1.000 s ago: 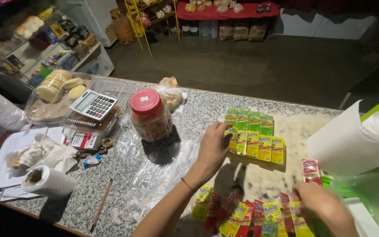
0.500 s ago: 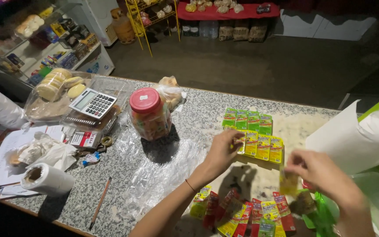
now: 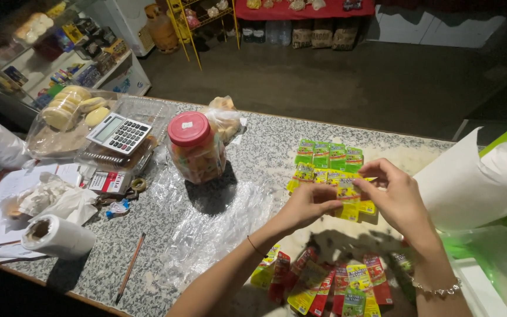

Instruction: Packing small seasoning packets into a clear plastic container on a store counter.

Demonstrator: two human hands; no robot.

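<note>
Now both hands, left hand (image 3: 308,205) and right hand (image 3: 395,196), pinch one light, crinkly, slippery yellow sachet (image 3: 347,191) by its edges, just right of the red-lidded jar (image 3: 196,148).

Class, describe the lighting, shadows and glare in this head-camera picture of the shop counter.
Head view: light falls mainly on the granite counter; the floor behind is dim. The red-lidded jar and both hands, left hand and right hand, cast dark shadows toward the camera. The clear plastic sheet shows soft glare.
</note>
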